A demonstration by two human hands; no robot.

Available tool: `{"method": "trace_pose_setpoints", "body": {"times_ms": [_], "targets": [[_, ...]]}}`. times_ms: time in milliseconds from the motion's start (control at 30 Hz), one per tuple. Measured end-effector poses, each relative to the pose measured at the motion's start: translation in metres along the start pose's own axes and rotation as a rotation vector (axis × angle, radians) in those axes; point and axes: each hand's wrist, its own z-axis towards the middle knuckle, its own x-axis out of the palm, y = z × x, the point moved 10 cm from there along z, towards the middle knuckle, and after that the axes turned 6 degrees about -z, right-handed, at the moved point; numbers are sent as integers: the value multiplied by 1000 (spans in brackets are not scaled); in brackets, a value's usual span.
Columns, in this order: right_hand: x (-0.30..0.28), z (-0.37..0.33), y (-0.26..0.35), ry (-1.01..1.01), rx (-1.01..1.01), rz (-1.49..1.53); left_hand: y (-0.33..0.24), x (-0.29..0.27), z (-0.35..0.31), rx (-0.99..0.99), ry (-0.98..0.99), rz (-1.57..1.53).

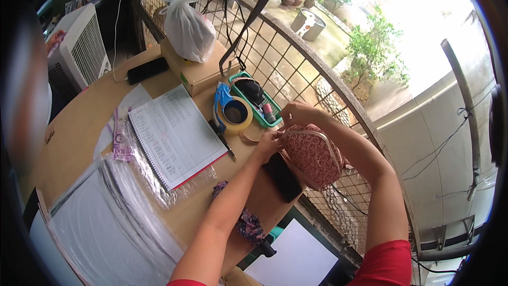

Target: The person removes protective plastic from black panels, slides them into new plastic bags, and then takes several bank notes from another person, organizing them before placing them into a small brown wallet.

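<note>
A pink patterned zip pouch [312, 159] stands at the right edge of the table, against the metal grille. My left hand [271, 144] has its fingers pinched at the pouch's left end, by the zipper seam. Just above it my right hand [296, 113] is curled with its fingers closed at the top corner of the same pouch. What lies exactly between the right fingertips is hidden. A brownish strap [248, 137] sticks out to the left of my left hand. Under my left wrist lies a black phone [283, 176], close beside the pouch.
A spiral notebook [174, 132] with a pen [222, 139], tape roll [236, 112] and green basket [270, 107] lie left of my hands. Behind are a cardboard box [198, 71], white plastic bag [189, 29] and another phone [148, 70]. Plastic-wrapped sheets [106, 222] cover the near left.
</note>
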Motion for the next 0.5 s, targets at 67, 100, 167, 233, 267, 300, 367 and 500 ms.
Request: {"method": "trace_pose_setpoints", "body": {"times_ms": [67,100,167,233,267,300,367,500], "targets": [[-6,-7,11,12,-101,45,0,2,1,-39,27,23],[-10,-14,7,-34,-73,7,-4,4,3,-30,39,56],[-19,-26,8,-128,-34,-78,-13,8,9,29,50,108],[-34,-38,21,-305,-108,-84,-27,4,15,128,42,148],[-36,-47,20,-348,-111,-63,-25,6,17,95,69,189],[-39,-53,19,-391,-116,-42,-25,5,17,65,93,231],[-38,-53,11,-354,-74,40,-26,7,17,39,113,243],[-29,-43,-16,-232,49,172,-29,17,6,110,-72,7]]}}
